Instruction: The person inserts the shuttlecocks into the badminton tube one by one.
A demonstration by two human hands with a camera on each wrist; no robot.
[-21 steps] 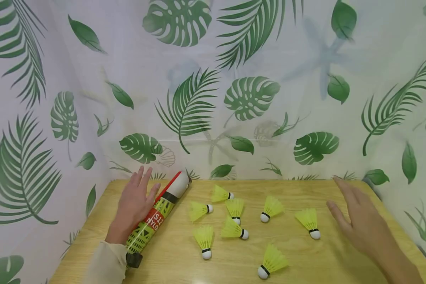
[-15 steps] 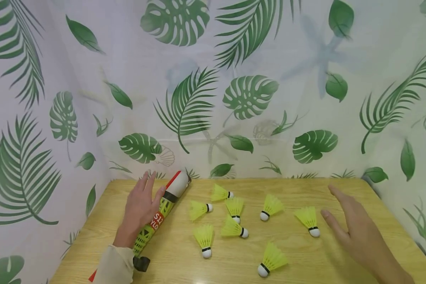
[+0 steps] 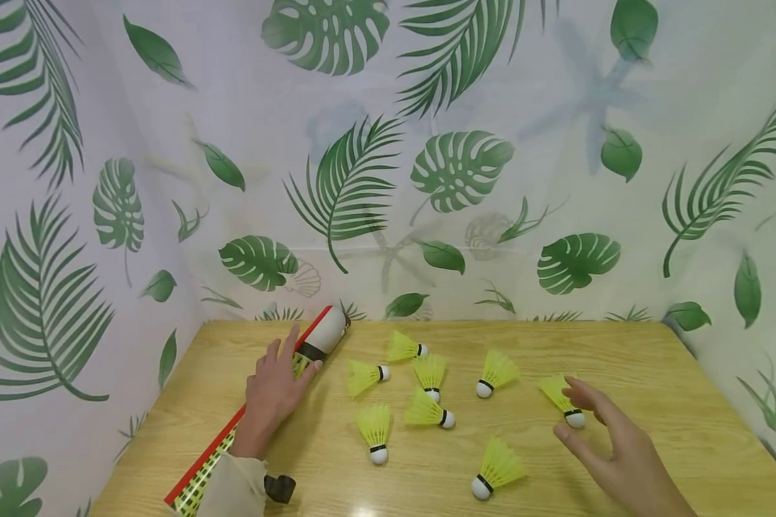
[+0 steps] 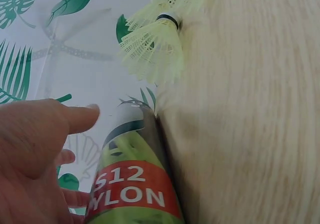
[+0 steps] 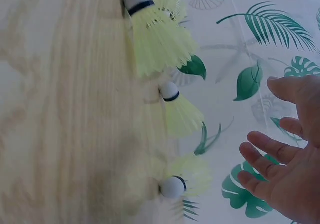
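Observation:
A clear shuttlecock tube (image 3: 325,334) lies slanted on the left of the table, with a red strip and a white end. Its "S12 NYLON" label (image 4: 131,186) shows in the left wrist view. Over the tube is my left hand (image 3: 273,393), fingers spread and loosely bent; whether it touches the tube I cannot tell. My right hand (image 3: 621,449) hovers, thumb and fingers apart, by the rightmost yellow shuttlecock (image 3: 553,390), whose skirt edge lies behind its fingertips. Nothing is in the right hand (image 5: 287,166) in its wrist view.
Several more yellow shuttlecocks lie between the hands, among them a front one (image 3: 499,465), a left one (image 3: 373,425) and an overlapping pair (image 3: 423,409). The wooden table (image 3: 692,424) backs onto a leaf-printed curtain (image 3: 465,287). A black cap-like piece (image 3: 279,488) is beside the left sleeve.
My left hand has moved right and slightly down across the tube, baring more of the tube's lower left end. My right hand has moved left to the rightmost shuttlecock.

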